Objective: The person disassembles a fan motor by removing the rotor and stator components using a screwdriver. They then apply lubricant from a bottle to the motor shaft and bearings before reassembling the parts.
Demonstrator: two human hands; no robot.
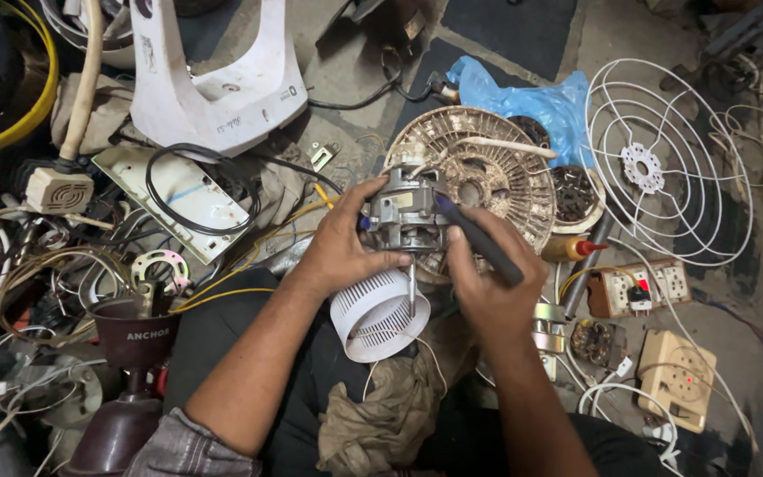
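At nine o'clock a maroon fan base [134, 340] stands on the floor among loose wires [37, 274], and up at eleven o'clock lies a white plastic fan housing [222, 84].

Your left hand [342, 243] sits just left of centre, its fingers curled tight around the left side of a small grey fan motor [404, 212], thumb under it. The motor hangs above your lap, its shaft [411, 296] pointing down to six o'clock over a white ribbed motor cover [380, 314]; so the motor's long axis runs twelve to six.

Your right hand [487, 283] is closed around a dark-handled tool [479, 238], apparently a screwdriver. The handle lies from four o'clock up to ten o'clock, and its working end meets the motor's upper right side, so the motor lies at ten o'clock from those fingers. Both hands touch or nearly touch the motor; the left alone carries it.

Behind the motor lies a dusty round fan grille [505, 172], and at two o'clock a white wire fan guard [664, 159]. At four o'clock sits a beige switch box [686, 375].
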